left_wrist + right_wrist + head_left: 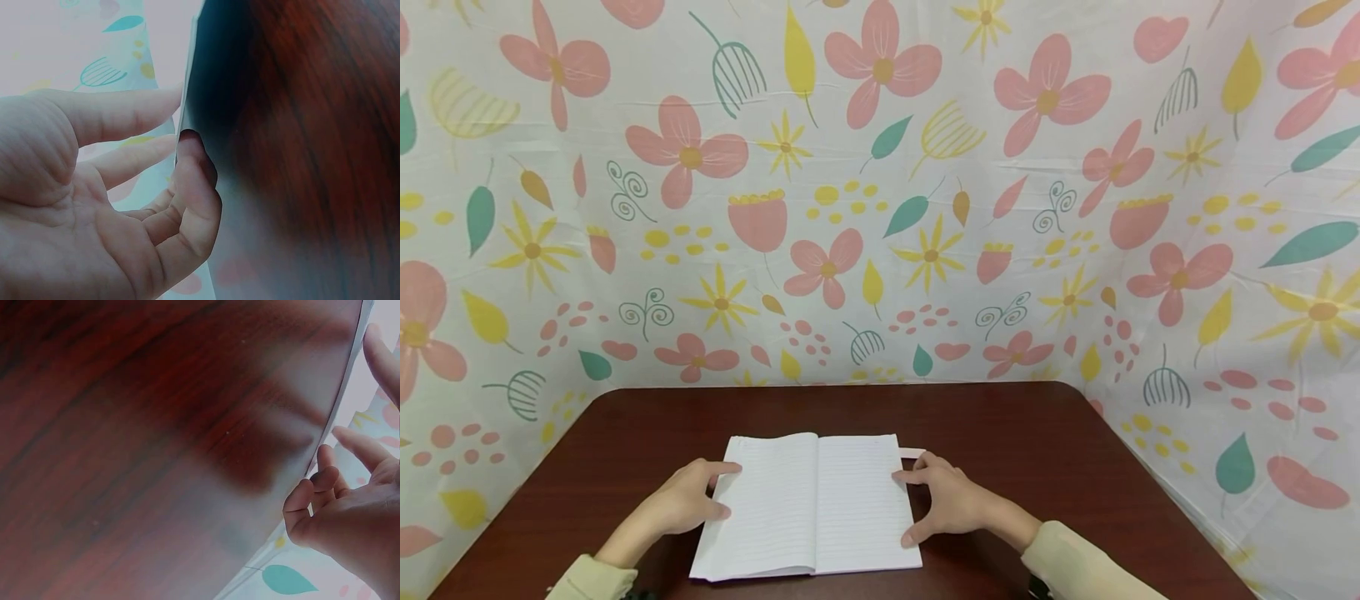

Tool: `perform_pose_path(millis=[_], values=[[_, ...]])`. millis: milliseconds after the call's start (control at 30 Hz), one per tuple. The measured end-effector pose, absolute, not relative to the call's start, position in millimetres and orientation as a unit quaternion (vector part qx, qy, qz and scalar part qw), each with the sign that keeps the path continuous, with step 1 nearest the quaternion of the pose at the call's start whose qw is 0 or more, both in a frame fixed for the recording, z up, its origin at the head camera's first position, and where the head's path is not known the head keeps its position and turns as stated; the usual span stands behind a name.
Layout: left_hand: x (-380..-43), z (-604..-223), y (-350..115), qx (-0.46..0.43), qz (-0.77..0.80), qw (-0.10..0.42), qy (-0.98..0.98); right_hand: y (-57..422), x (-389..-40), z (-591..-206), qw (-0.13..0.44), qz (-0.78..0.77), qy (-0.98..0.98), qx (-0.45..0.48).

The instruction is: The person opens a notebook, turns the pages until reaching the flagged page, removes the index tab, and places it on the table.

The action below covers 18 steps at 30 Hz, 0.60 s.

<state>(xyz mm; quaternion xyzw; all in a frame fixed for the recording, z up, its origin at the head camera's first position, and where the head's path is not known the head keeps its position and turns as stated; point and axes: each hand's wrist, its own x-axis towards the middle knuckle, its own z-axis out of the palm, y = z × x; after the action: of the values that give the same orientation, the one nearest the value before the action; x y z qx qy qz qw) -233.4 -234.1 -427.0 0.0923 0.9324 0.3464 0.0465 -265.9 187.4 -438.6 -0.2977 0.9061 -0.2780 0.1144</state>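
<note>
An open notebook point(775, 508) with blank ruled pages lies on the dark wooden table, its spine pointing away from me. My left hand point(681, 497) grips its left edge: thumb and forefinger lie on the page. In the left wrist view, other fingers point(200, 200) curl at the underside of that edge. At the right edge, my right hand point(953, 497) rests its thumb and forefinger, spread apart, on the page margin. The right wrist view has its remaining fingers point(300, 500) bent beside the notebook's edge. A thin white strip point(912, 453) sticks out past the right page, near the right forefinger.
The reddish-brown table point(1000, 417) has rounded far corners and extends on both sides of the notebook. A white curtain point(880, 333) printed with flowers and leaves hangs behind it and along the sides. Light sleeves point(1075, 567) cover both forearms.
</note>
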Motion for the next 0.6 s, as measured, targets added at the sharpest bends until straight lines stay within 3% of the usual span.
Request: perform_pose_path(millis=[600], values=[[-232.5, -428.1, -234.0, 0.089, 0.344, 0.049, 0.933, 180.2, -264.4, -439.4, 0.082, -0.271, 0.910, -0.302]])
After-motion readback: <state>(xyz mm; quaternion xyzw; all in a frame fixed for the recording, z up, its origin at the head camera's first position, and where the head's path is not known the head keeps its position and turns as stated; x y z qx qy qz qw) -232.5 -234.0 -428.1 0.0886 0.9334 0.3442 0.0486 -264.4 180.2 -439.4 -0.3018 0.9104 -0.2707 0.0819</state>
